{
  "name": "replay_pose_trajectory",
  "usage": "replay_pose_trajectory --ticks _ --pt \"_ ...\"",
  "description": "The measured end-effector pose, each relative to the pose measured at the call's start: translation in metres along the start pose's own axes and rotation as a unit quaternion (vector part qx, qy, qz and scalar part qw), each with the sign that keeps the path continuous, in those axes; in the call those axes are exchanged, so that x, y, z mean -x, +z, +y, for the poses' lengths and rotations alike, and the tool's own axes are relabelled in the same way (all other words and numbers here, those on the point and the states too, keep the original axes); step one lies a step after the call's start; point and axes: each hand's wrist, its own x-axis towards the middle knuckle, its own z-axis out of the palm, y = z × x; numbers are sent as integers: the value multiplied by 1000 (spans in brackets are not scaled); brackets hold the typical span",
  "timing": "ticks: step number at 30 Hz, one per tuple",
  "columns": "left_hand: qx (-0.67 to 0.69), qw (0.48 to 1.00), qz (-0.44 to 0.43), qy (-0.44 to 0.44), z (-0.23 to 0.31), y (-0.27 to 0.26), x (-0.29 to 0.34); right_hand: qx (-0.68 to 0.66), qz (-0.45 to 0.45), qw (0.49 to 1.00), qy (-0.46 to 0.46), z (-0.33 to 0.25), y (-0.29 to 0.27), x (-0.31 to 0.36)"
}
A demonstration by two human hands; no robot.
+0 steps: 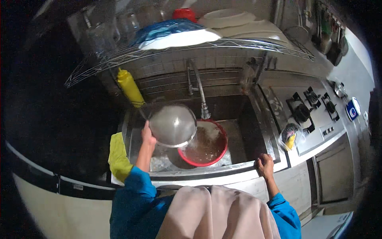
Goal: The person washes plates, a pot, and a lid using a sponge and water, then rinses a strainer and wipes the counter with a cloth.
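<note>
My left hand [148, 137] grips a round metal sieve [173, 125] at its left side, holding it tilted over the left part of the sink. The sieve looks greyish with a shiny rim, and it partly covers a red plastic basin [225, 147]. Brownish, cloudy water [205, 145] with bubbles or splashes fills the basin, which stands in the steel sink [242, 135]. A coiled spring faucet [202, 95] hangs down above the basin's far rim. At the sink's front right corner, my right hand [266, 165] curls its fingers over the edge.
A yellow squeeze bottle [130, 88] stands behind the sink's left end; a yellow-green cloth [120, 155] hangs at its front left. Overhead, a wire shelf [238, 43] bears dishes. Right of the sink are a gas stove [302, 111] and a clear plastic bag [289, 137].
</note>
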Motion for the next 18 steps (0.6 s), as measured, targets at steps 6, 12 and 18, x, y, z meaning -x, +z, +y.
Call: replay_pose_trajectory --ticks 6,12,18 --pt "-53 965 -66 247 85 71 0 0 12 1000 -2 -5 -1 4" --pt "-43 959 -61 273 143 118 -38 30 4 999 -15 7 0 6" --pt "33 931 -152 329 191 78 -92 -39 -9 999 -19 -14 8 0"
